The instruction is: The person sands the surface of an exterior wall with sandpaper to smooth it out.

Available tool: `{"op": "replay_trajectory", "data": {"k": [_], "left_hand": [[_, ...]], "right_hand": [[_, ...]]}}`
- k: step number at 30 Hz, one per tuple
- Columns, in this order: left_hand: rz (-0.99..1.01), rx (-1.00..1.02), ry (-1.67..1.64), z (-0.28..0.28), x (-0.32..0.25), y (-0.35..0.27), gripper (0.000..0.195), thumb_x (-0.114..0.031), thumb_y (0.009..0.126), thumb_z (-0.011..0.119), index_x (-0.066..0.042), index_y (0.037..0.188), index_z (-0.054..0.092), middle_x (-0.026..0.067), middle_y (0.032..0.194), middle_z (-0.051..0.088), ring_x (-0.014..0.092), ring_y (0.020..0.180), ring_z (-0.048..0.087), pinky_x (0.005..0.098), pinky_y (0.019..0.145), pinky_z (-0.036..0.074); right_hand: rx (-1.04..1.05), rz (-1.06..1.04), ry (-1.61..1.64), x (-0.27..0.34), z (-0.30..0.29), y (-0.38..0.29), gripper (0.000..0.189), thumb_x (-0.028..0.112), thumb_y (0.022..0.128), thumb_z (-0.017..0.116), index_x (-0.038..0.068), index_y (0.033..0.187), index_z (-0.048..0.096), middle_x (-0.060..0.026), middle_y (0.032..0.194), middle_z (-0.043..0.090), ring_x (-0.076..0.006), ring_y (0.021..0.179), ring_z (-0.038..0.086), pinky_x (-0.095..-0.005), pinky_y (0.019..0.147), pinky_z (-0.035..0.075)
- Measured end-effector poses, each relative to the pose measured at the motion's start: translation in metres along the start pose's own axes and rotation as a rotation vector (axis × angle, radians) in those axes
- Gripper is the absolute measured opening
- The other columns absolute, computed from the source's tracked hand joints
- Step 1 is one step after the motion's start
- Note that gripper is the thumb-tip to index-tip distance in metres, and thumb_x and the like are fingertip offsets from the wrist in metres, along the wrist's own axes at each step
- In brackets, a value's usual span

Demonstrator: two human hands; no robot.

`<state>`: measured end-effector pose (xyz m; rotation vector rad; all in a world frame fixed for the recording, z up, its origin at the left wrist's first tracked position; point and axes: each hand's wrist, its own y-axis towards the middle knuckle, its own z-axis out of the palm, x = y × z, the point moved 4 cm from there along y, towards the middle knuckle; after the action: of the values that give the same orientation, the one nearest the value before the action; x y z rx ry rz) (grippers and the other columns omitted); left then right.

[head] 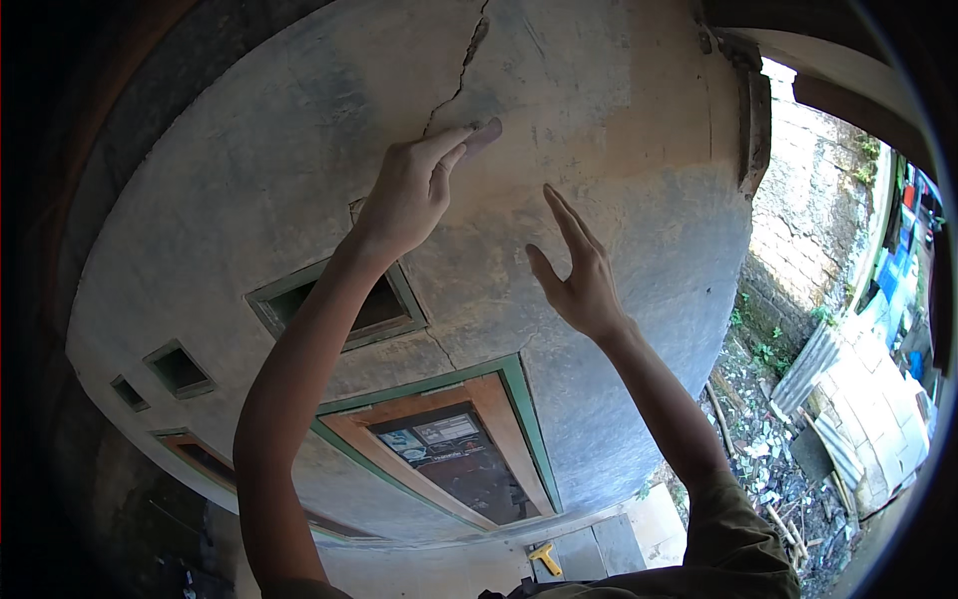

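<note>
My left hand (pixel 415 183) is raised against a plastered wall (pixel 299 150), its fingers closed on a small purplish piece (pixel 485 136) that looks like folded sandpaper. The piece lies against the plaster just below the lower end of a jagged crack (pixel 468 64). Lower and to the right, my right hand (pixel 580 273) is held up near the wall with its thumb and fingers apart and nothing in it. Whether its fingertips touch the plaster cannot be told. Around both hands the surface is patchy grey and tan.
Below the hands are a framed vent opening (pixel 408 299) and a green-framed window (pixel 516 419) with stickers on its glass. A yellow-handled tool (pixel 545 558) lies on grey tiles (pixel 580 554). At right, rubble (pixel 771 464) and corrugated sheets (pixel 804 374) lie outside beside a block wall (pixel 793 217).
</note>
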<state>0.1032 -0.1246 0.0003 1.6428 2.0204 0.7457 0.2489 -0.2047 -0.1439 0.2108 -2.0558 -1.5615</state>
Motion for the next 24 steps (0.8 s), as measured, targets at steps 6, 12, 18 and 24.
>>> {"op": "replay_trajectory", "data": {"k": [6, 12, 18, 24], "left_hand": [[0.098, -0.159, -0.731, 0.005, -0.026, -0.009, 0.030, -0.017, 0.103, 0.048, 0.004, 0.124, 0.056, 0.0084, 0.100, 0.067, 0.013, 0.086, 0.065, 0.0280, 0.078, 0.052], [-0.084, -0.252, -1.002, 0.017, -0.017, -0.022, 0.032, -0.017, 0.105, 0.046, 0.005, 0.126, 0.051, 0.0126, 0.102, 0.067, 0.012, 0.090, 0.065, 0.0268, 0.078, 0.052], [-0.064, -0.143, -0.922, 0.021, -0.008, -0.042, 0.027, -0.011, 0.102, 0.051, 0.007, 0.121, 0.048, 0.0173, 0.103, 0.068, 0.018, 0.092, 0.069, 0.0328, 0.081, 0.059], [-0.042, -0.175, -0.681, 0.020, 0.023, -0.079, 0.025, -0.009, 0.100, 0.054, 0.002, 0.122, 0.051, 0.0160, 0.105, 0.068, 0.024, 0.100, 0.069, 0.0342, 0.085, 0.056]], "right_hand": [[0.334, 0.434, 1.266, 0.033, 0.013, 0.040, 0.054, 0.029, 0.091, 0.070, 0.004, 0.135, 0.052, -0.0147, 0.130, 0.058, -0.0236, 0.121, 0.055, -0.0409, 0.100, 0.046], [0.062, 0.312, 1.495, 0.043, 0.014, 0.053, 0.029, 0.021, 0.092, 0.069, 0.004, 0.116, 0.065, -0.0100, 0.109, 0.067, -0.0171, 0.102, 0.063, -0.0364, 0.092, 0.050], [0.084, 0.247, 1.099, 0.061, 0.018, 0.068, 0.025, 0.016, 0.092, 0.068, 0.002, 0.113, 0.067, -0.0097, 0.099, 0.070, -0.0143, 0.080, 0.068, -0.0268, 0.072, 0.056], [0.012, 0.028, 0.579, 0.059, 0.009, 0.101, 0.027, 0.016, 0.090, 0.069, -0.002, 0.111, 0.067, -0.0088, 0.094, 0.072, -0.0165, 0.064, 0.065, -0.0291, 0.061, 0.051]]}}
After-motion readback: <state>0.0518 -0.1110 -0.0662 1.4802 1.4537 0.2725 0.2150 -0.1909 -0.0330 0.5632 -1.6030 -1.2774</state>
